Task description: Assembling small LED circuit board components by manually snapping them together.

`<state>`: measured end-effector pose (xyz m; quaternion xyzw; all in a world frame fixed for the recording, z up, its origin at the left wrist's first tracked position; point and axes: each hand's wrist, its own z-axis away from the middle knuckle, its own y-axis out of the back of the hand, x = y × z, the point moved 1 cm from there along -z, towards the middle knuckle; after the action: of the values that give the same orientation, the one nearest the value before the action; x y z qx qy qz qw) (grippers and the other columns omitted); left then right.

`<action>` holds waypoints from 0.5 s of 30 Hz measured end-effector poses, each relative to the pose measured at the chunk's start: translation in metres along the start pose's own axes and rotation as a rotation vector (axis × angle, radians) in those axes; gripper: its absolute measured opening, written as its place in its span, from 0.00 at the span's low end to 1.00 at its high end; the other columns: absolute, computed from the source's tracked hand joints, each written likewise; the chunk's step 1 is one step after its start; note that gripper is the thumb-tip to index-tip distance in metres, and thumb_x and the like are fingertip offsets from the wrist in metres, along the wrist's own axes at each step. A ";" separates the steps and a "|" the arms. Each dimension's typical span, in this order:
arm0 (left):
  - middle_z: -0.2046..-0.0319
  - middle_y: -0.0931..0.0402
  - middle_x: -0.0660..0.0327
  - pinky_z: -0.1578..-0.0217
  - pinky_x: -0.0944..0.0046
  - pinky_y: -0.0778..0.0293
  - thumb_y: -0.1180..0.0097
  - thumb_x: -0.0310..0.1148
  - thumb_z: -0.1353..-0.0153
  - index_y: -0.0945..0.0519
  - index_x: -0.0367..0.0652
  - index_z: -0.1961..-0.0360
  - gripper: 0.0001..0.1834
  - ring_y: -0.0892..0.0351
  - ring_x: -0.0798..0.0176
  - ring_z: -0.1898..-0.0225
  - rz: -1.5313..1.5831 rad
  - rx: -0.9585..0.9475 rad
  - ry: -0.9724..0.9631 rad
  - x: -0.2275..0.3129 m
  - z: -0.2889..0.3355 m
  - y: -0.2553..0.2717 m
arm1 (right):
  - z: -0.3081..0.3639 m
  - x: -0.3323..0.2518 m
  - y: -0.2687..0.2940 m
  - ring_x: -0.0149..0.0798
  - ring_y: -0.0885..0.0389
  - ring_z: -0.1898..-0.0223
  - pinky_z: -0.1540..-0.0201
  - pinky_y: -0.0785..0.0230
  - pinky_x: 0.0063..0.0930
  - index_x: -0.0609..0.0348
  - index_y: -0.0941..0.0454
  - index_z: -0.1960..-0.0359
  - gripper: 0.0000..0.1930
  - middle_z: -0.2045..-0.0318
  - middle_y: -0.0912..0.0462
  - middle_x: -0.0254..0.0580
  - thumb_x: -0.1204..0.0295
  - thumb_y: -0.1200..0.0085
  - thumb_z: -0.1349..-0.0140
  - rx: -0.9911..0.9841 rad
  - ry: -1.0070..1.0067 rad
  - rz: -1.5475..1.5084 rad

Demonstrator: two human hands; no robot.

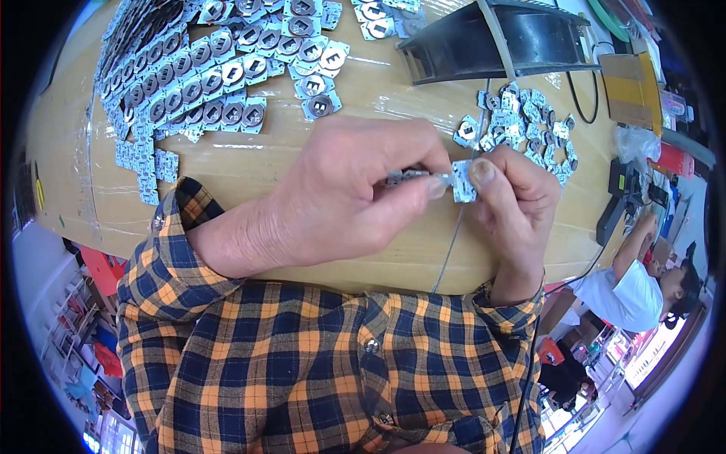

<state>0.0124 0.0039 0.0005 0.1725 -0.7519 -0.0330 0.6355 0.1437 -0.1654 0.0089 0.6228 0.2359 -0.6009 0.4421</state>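
Note:
My left hand (pixel 359 193) is closed round a short strip of small circuit boards (pixel 406 176), partly hidden by my fingers. Between the thumb and fingers of my right hand (pixel 520 195) is a small pale-blue circuit board (pixel 462 181). The two hands almost meet, and the board's left edge lies at the tip of my left thumb; whether it is still joined to the strip I cannot tell. Beyond my left hand spreads a large pile of board strips (pixel 193 79), many bearing round silver discs. Past my right hand lies a heap of loose single boards (pixel 522 121).
A black curved-sided fan-like frame (pixel 491 41) stands at the far edge of the tape-covered table (pixel 257 163). A cardboard box (pixel 629 87) and a black device (pixel 618 200) sit at the right. A thin cord runs across the table between my hands. Another person (pixel 624 295) sits at the right.

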 end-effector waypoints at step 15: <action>0.62 0.19 0.56 0.74 0.75 0.23 0.44 0.23 0.37 0.19 0.32 0.55 0.10 0.17 0.68 0.68 0.613 -0.110 0.341 -0.003 -0.001 0.000 | -0.001 -0.012 -0.001 0.36 0.28 0.84 0.80 0.40 0.28 0.66 0.23 0.76 0.09 0.83 0.26 0.40 0.75 0.43 0.38 -0.126 0.173 0.163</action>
<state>0.0136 0.0052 -0.0017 -0.0927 -0.6488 0.1482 0.7406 0.1412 -0.1610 0.0201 0.6605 0.2590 -0.4910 0.5055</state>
